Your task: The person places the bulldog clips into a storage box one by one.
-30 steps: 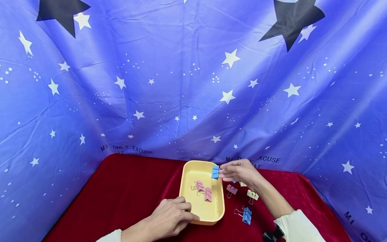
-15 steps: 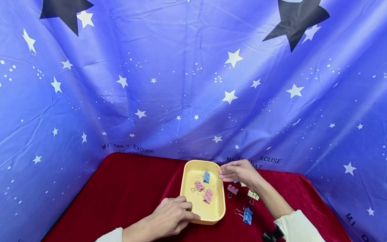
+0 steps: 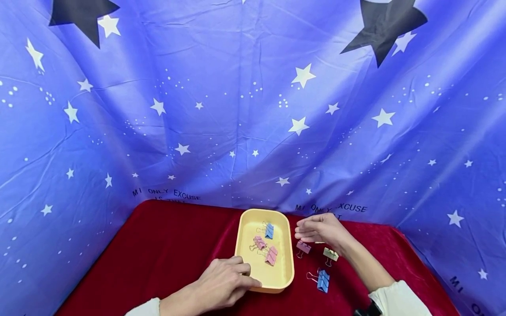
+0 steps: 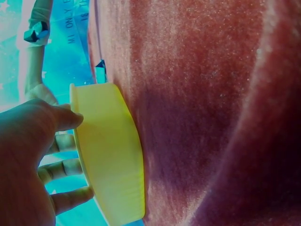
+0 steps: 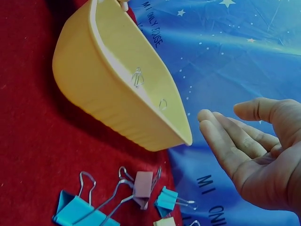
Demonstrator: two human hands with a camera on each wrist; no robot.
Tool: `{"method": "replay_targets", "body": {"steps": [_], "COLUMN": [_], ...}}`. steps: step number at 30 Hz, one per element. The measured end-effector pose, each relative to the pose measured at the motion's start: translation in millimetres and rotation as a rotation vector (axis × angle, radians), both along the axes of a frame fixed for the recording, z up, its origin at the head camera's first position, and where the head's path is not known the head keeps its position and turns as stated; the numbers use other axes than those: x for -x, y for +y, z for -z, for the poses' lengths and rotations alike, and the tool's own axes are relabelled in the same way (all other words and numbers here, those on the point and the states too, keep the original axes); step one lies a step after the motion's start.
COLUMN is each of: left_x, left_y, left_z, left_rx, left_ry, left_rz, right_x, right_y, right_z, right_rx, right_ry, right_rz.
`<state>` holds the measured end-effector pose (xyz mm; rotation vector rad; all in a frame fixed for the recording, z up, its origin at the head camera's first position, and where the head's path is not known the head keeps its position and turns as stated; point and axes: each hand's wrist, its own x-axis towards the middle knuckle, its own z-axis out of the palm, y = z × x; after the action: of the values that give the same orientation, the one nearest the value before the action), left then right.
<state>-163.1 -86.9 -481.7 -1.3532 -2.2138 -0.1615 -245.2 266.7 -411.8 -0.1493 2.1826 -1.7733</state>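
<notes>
My left hand [image 3: 225, 281] holds the near left corner of a yellow plastic tray [image 3: 291, 267]; the left wrist view shows thumb and fingers at its rim. Inside lie a blue binder clip [image 3: 269, 231] and two pink binder clips [image 3: 270, 256], [image 3: 259, 242]. Empty, my right hand [image 3: 324, 230] hovers just right of the tray, its fingers relaxed in the right wrist view. Beneath or near it on the cloth are a pink binder clip [image 3: 303, 247], a pale yellow one [image 3: 330, 254] and a larger blue one [image 3: 323, 281]. A small blue clip [image 5: 167, 199] appears in the right wrist view.
Dark red velvet cloth [image 3: 166, 245] covers the table. A blue star-printed curtain [image 3: 237, 109] hangs behind and at both sides. Another pale yellow clip [image 5: 164, 222] is partly cut off in the right wrist view.
The blue binder clip has gone from my right hand's fingers into the tray beside the pink ones. My right hand then moved right and slightly down. My left hand stayed on the tray.
</notes>
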Motion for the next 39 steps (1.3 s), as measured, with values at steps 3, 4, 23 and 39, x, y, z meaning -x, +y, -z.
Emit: {"method": "replay_targets", "body": {"steps": [3,4,23,39], "left_x": [0.4,0.4,0.6,1.2], "left_y": [0.2,0.2,0.9,1.2], "left_z": [0.1,0.1,1.2,1.4], "left_rx": [-0.005,-0.006,-0.028,-0.028], "left_ry": [0.006,0.009,0.008,-0.004], "left_rz": [0.005,0.006,0.030,0.027], "right_x": [-3.5,-4.5,-21.8,-36.8], "right_y": [6,8,59,90], "right_z": [3.2,4.5,27.9,56.8], "right_rx": [-0.005,-0.006,-0.009,0.034], "right_ry": [-0.008,-0.012,-0.047,-0.095], "right_rz": [-0.012,-0.018,0.033,0.056]}}
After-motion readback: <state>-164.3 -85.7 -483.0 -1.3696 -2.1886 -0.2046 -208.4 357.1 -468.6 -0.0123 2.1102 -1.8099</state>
